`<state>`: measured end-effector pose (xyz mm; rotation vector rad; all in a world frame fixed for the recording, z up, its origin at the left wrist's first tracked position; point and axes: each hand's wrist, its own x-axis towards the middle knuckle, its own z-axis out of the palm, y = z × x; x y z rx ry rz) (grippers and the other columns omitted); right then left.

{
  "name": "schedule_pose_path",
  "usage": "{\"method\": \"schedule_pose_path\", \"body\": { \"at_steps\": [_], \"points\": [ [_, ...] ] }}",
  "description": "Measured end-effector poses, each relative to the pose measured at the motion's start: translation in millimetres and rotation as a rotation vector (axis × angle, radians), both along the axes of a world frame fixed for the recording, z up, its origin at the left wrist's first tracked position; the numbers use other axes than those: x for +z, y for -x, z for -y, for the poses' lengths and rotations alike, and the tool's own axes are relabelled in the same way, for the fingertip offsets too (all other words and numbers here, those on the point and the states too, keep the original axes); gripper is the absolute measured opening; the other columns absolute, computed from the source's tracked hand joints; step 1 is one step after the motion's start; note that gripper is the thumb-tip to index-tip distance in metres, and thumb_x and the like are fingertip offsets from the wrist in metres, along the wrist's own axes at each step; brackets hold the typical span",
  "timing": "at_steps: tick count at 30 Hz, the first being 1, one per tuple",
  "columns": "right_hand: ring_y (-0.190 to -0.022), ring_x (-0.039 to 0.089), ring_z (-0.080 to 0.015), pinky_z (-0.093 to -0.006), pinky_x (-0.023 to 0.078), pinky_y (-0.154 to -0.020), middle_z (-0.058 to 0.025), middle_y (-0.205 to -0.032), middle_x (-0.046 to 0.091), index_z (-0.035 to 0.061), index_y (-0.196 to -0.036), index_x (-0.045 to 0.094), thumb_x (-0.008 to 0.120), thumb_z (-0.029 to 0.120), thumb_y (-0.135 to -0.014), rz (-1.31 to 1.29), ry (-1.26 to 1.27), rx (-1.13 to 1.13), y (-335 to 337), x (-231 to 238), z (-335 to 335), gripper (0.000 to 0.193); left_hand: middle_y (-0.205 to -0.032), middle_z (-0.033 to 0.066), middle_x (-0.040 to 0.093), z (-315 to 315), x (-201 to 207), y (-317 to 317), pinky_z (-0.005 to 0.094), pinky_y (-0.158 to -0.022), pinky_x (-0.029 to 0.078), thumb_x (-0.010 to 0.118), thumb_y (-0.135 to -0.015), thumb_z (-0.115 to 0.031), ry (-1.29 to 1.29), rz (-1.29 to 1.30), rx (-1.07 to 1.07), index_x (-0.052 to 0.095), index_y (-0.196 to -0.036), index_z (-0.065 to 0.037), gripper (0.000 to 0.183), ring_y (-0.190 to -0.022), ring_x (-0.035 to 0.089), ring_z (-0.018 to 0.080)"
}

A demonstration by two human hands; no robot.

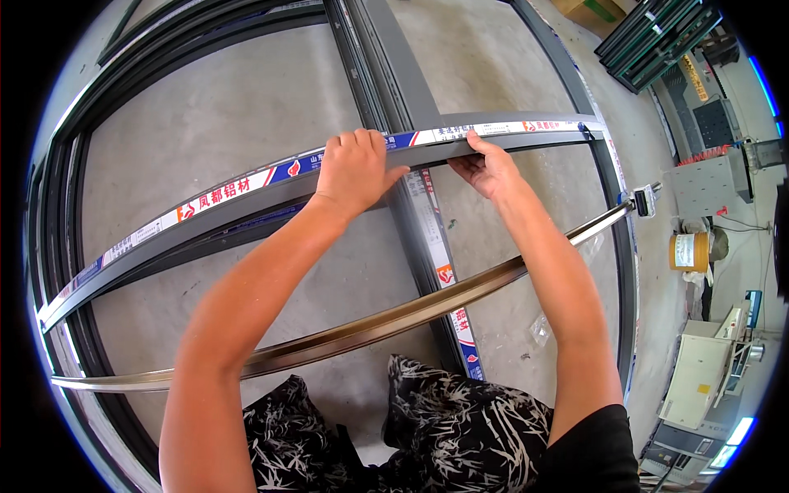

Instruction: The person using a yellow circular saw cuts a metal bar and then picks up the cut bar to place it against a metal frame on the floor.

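Note:
A long dark-grey aluminium profile bar (283,187), with printed white, blue and red protective film along it, spans the frame from lower left to upper right. My left hand (349,171) lies over it near the middle, fingers curled past its far edge and thumb pointing right. Farther right, my right hand (486,168) grips the same bar, thumb on the filmed face and the other fingers tucked below, partly hidden. Nearer to me, a bronze-coloured metal bar (370,324) crosses beneath my forearms. Under both bars is a large grey metal frame (394,74) with a middle member.
Bare concrete floor (222,107) shows through the frame's openings. Stacked dark frames (657,41) and a cardboard box (588,16) are at the upper right. Along the right stand a yellow bucket (689,252) and a pale machine (699,374). A small clamp-like piece (643,201) sits at the bronze bar's right end.

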<state>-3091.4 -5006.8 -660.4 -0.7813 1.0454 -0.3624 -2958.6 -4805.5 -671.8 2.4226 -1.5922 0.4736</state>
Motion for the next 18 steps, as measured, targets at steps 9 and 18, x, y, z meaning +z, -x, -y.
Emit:
{"method": "schedule_pose_path", "body": {
  "at_steps": [9,18],
  "points": [
    [-0.110,0.055,-0.0314,-0.0466,0.052,-0.097,-0.0177,-0.116,0.053,-0.0023,-0.119,0.049,0.071,0.020,-0.087,0.021,0.006,0.010,2,3,-2,0.045,-0.090,0.0152,0.065,10,36,0,0.0445,-0.079,0.045,0.062,-0.086,-0.047,-0.119,-0.507,0.153,0.056,-0.090,-0.003,0.044,-0.090,0.062,0.0323],
    [-0.104,0.058,-0.0301,-0.0460,0.052,-0.095,-0.0184,-0.111,0.057,-0.0015,-0.115,0.053,0.068,0.019,-0.089,-0.008,-0.017,-0.021,-2,2,-1,0.036,-0.094,0.0135,0.065,18,39,-5,0.0451,-0.085,0.041,0.067,-0.083,-0.041,-0.110,-0.668,0.225,0.058,-0.095,-0.005,0.039,-0.098,0.060,0.0313]
  ]
}}
